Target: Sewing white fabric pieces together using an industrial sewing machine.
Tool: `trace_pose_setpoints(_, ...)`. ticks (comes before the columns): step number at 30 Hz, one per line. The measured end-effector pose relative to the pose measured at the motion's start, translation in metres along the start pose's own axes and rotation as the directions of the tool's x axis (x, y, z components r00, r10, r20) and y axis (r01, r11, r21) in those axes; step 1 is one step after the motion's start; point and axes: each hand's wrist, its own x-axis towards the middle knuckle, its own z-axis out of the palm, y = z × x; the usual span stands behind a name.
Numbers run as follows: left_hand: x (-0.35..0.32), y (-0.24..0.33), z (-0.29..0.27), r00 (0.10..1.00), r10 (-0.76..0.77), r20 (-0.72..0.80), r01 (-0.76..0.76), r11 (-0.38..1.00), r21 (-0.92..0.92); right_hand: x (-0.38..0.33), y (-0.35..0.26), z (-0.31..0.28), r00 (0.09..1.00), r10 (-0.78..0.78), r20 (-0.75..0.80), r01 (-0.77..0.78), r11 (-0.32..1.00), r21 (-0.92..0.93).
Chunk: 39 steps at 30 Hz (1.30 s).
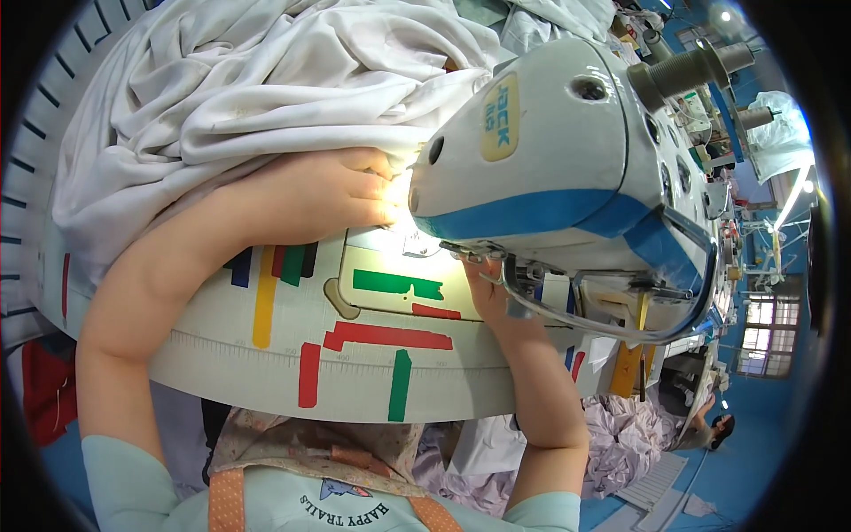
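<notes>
Two hands: left hand (341,191) presses white cloth (248,80); right hand (487,297), grip seemingly hidden, under one sewing machine (558,151).

The left forearm comes up from the lower left, bent at the elbow, and reaches toward the sewing machine head (567,151). The left hand (341,191) lies palm down just left of it, fingers curled together. The right hand (487,297) sits under it, mostly hidden, forearm rising from below.
</notes>
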Motion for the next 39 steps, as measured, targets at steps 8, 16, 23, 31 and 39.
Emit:
trace_pose_setpoints(8, 0.0, -0.004, 0.006, 0.998, 0.006, -0.055, 0.004, 0.983, 0.183, 0.019, -0.03, -0.015, 0.998, 0.054, -0.013, -0.055, 0.996, -0.076)
trace_pose_setpoints(16, -0.005, -0.01, 0.02, 0.967, 0.102, -0.234, -0.074, 0.989, 0.126, 0.014, -0.021, -0.01, 0.938, 0.346, -0.033, -0.325, 0.906, 0.271)
trace_pose_setpoints(23, 0.001, -0.004, 0.02, 0.991, 0.039, -0.128, 0.004, 0.945, 0.326, 0.005, -0.004, -0.013, 0.937, 0.314, -0.155, -0.321, 0.947, -0.025)
trace_pose_setpoints(31, -0.105, -0.076, -0.055, 0.426, -0.636, -0.644, 0.904, 0.328, 0.275, 0.016, -0.085, -0.035, 1.0, -0.005, -0.019, 0.003, 0.994, -0.107)
trace_pose_setpoints(39, -0.234, -0.019, -0.054, 0.058, -0.979, -0.193, 0.986, 0.026, 0.162, 0.116, -0.162, 0.033, 0.982, 0.184, 0.05, -0.175, 0.764, 0.621)
